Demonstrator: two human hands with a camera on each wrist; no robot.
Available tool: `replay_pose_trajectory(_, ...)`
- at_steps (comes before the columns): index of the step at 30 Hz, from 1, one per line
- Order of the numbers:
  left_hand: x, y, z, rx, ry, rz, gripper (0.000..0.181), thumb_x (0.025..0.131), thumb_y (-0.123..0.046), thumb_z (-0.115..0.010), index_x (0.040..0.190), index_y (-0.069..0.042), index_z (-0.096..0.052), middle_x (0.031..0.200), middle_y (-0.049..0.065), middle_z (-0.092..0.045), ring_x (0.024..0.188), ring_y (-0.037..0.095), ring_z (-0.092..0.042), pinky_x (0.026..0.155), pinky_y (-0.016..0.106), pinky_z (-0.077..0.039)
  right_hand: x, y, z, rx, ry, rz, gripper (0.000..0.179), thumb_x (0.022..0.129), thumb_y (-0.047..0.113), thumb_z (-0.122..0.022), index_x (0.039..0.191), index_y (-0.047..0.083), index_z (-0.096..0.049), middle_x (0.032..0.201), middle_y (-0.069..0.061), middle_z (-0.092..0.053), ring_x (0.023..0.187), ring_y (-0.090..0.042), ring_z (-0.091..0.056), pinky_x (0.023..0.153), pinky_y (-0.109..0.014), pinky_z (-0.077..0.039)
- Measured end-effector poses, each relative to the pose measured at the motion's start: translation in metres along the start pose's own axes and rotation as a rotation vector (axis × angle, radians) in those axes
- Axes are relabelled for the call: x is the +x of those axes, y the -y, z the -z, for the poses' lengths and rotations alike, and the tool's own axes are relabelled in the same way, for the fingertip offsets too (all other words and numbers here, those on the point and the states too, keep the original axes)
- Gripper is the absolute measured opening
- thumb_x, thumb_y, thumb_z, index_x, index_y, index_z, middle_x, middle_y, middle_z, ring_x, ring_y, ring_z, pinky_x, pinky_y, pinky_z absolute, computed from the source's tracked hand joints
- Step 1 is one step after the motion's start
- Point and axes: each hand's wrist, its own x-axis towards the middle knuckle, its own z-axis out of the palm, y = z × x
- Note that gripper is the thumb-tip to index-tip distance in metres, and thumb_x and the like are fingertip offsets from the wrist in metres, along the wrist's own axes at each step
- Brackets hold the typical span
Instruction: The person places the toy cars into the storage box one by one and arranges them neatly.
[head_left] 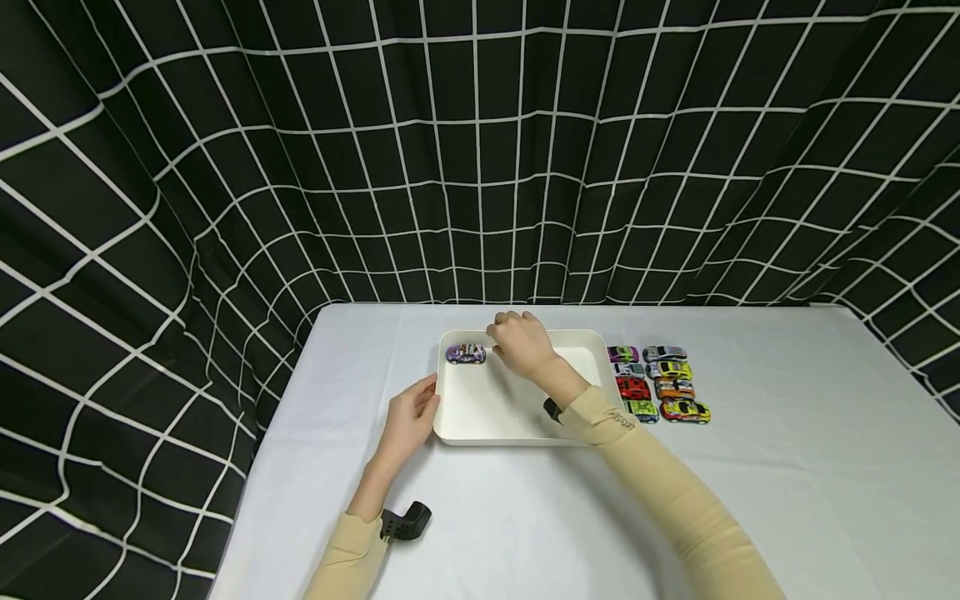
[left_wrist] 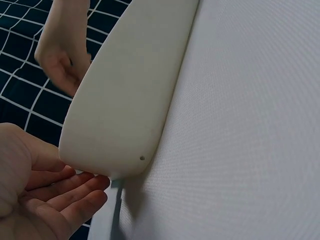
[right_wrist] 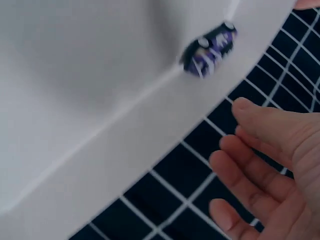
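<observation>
A purple toy car [head_left: 466,354] sits in the back left corner of a white tray [head_left: 487,441]; the right wrist view shows the same toy car [right_wrist: 210,50] close to the tray wall. My right hand [head_left: 522,346] hovers over the tray's back part, just right of that car. Nothing lies between its loosely bent fingers [right_wrist: 250,175], which are apart from the car. At the tray's left end is my left hand [head_left: 411,412]. In the left wrist view, its extended fingers [left_wrist: 75,195] touch the tray's outer wall [left_wrist: 120,115].
Right of the tray, several toy cars stand in two columns, among them a red car [head_left: 632,388], an orange car [head_left: 674,389] and a yellow car [head_left: 686,411]. A white cloth [head_left: 810,467] covers the table. Behind hangs a black curtain [head_left: 495,150] with white grid lines.
</observation>
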Motion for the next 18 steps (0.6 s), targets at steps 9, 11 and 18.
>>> replay_pose_trajectory(9, 0.0, 0.001, -0.002, 0.006, -0.008, 0.017, 0.036, 0.09, 0.005, -0.053, 0.124, 0.013, -0.05, 0.116, 0.029, -0.057, 0.104, 0.034, -0.059, 0.088, 0.028, -0.053, -0.043, -0.036, 0.026, 0.003, -0.04, -0.047, 0.022, 0.074, 0.012, -0.077, 0.094, 0.006, -0.07, 0.089, -0.009, -0.064, 0.084, -0.026, -0.061, 0.064, -0.037, -0.05)
replay_pose_trajectory(11, 0.0, 0.001, -0.002, 0.003, -0.003, 0.017, 0.036, 0.09, 0.005, -0.053, 0.124, 0.013, -0.05, 0.116, 0.029, -0.057, 0.105, 0.034, -0.059, 0.088, 0.029, -0.053, -0.054, -0.045, 0.032, 0.007, -0.047, -0.063, 0.023, 0.074, 0.011, -0.077, 0.094, 0.005, -0.07, 0.089, -0.009, -0.064, 0.086, -0.026, -0.061, 0.065, -0.039, -0.051)
replay_pose_trajectory(18, -0.001, 0.0, -0.001, -0.002, -0.004, 0.027, 0.036, 0.09, 0.004, -0.053, 0.124, 0.013, -0.049, 0.117, 0.029, -0.056, 0.106, 0.035, -0.058, 0.088, 0.029, -0.052, -0.098, -0.078, 0.043, 0.006, -0.036, -0.153, 0.023, 0.075, 0.009, -0.077, 0.096, 0.001, -0.07, 0.093, -0.012, -0.065, 0.089, -0.029, -0.062, 0.073, -0.046, -0.054)
